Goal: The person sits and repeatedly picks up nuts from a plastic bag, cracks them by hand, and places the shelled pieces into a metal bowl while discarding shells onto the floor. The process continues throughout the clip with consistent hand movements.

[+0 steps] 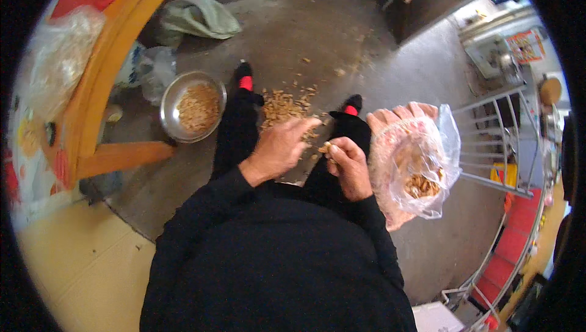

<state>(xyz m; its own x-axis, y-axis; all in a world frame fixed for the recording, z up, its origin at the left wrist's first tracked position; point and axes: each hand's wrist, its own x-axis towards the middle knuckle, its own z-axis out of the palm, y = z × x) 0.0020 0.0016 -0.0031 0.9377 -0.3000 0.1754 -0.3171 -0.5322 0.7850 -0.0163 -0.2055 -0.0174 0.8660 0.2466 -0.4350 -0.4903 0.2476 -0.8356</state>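
My right hand (349, 167) pinches a peanut (325, 147) in its shell between thumb and fingers. To its left, my left hand (281, 149) is spread with the fingers pointing right, and nothing shows in it; its palm side is partly hidden. Beyond both hands, a heap of peanut shells (284, 107) lies on the floor between my feet. A steel basin (168, 123) left of my leg holds many light-brown pieces that look like peanut kernels (198, 107). On my right, a clear plastic bag (428, 208) with peanuts (422, 185) inside sits on a stool with a pink cloth cover (382, 167).
An orange wooden frame (98, 71) with a low rail (128, 156) stands at left. Behind the basin lie plastic bags (158, 69) and a pale green sack (199, 18). A white metal rack (496, 139) stands beyond the stool. Scattered bits dot the concrete floor (293, 25).
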